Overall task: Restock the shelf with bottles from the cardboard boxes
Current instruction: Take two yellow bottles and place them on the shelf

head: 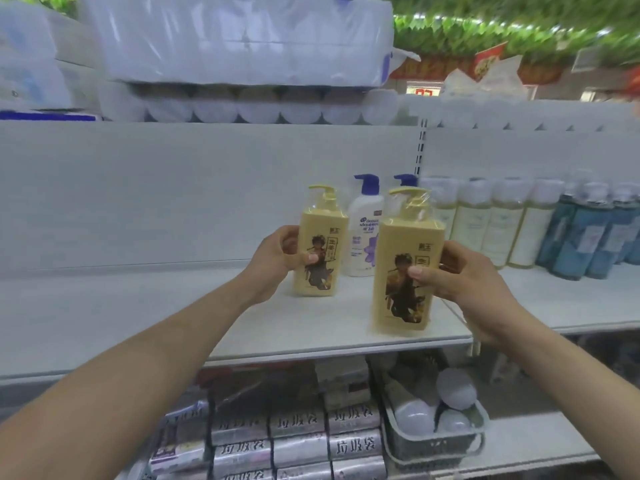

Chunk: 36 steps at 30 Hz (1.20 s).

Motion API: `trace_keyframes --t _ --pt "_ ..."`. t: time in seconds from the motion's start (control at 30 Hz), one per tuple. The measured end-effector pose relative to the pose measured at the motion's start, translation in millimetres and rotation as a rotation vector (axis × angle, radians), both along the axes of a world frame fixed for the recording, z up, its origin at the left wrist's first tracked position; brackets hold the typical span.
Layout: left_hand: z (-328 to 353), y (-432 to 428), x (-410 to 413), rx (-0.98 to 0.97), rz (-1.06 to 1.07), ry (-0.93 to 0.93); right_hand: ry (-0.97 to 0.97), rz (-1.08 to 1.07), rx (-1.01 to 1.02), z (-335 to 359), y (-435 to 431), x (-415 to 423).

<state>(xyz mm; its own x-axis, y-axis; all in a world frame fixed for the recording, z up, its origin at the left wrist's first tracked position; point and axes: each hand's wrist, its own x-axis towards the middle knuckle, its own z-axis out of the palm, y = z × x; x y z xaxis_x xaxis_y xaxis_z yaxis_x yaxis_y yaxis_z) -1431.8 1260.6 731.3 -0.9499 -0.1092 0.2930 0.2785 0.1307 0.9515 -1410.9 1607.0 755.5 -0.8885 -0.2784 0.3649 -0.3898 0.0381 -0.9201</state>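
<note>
"Both hands full?"

"Yes. The left hand (pixel 277 258) wraps one yellow pump bottle (pixel 320 251) at mid-body, just left of the blue-capped white bottle (pixel 365 230) on the shelf (pixel 138 306). The right hand (pixel 460 275) clasps a second yellow bottle (pixel 403 271) in front of that white bottle and to its right, thumb across the label."

"How will they handle?"

"Full and heavy, I judge. They're stiff plastic with slick film over the pumps, so grip the flat sides, not the tops. Each stands upright inside its hand's curl, fingers behind, thumb in front. Whether either base touches the shelf, I cannot tell."
</note>
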Motion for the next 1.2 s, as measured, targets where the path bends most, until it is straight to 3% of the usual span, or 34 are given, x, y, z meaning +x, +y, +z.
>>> trace_keyframes --t 0.1,0.27,0.4,0.9,1.0,1.1,1.2 --pt "-6 1 -19 -0.044 0.065 0.009 0.025 -0.019 -0.024 1 10 0" --pt "-1 -4 -30 -0.413 0.150 -0.030 0.031 -0.027 -0.041 -2 19 0" --pt "-2 1 -38 -0.518 0.248 -0.060 0.024 -0.029 -0.048 -9 16 -2" --pt "0 14 -41 -0.475 0.318 -0.090 -0.010 0.010 -0.022 -10 6 0" --pt "7 23 -19 -0.529 0.423 0.034 -0.020 0.015 -0.004 -9 -5 -3" --pt "20 38 22 -0.467 0.203 0.178 -0.039 0.027 0.011 -6 -29 -9" --pt "32 43 58 -0.479 -0.006 0.127 -0.058 0.062 0.000 -7 -64 -14"
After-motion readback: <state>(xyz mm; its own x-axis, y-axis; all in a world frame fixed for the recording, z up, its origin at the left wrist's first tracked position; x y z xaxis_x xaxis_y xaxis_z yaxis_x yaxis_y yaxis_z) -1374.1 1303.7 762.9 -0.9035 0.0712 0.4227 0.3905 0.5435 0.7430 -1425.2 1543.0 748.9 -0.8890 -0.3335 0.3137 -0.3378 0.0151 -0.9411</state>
